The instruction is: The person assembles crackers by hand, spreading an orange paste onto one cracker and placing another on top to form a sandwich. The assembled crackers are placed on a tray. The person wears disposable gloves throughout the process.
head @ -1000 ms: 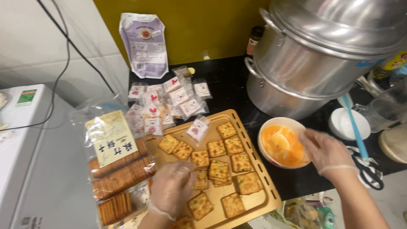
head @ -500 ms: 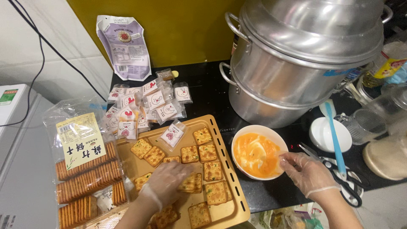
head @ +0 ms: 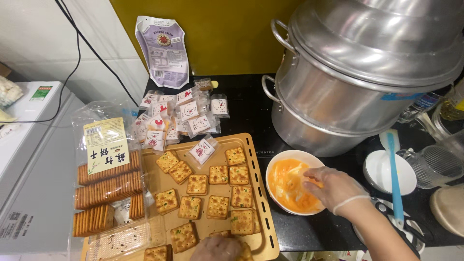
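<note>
My right hand (head: 333, 188), in a clear glove, reaches into a white bowl (head: 278, 162) of orange filling, and its fingertips pinch a lump of that filling. My gloved left hand (head: 217, 247) shows only partly at the bottom edge. It lies on the near end of a gold perforated baking tray (head: 258, 193), fingers curled over a cracker (head: 246, 251). Several square herb-flecked crackers (head: 217, 193) lie in rows on the tray. One small white sachet (head: 203, 150) rests on the tray's far part.
An open bag of stacked crackers (head: 108, 188) lies left of the tray, with a white appliance (head: 29, 145) beyond it. Several small sachets (head: 183, 113) and a purple pouch (head: 162, 50) sit behind. A large steel steamer pot (head: 367, 72), a blue spatula (head: 394, 179), scissors (head: 403, 224) and a glass jug (head: 435, 164) stand right.
My right hand has moved from beside the bowl into it and onto the filling. My left hand has drawn back to the tray's near edge. The view has shifted.
</note>
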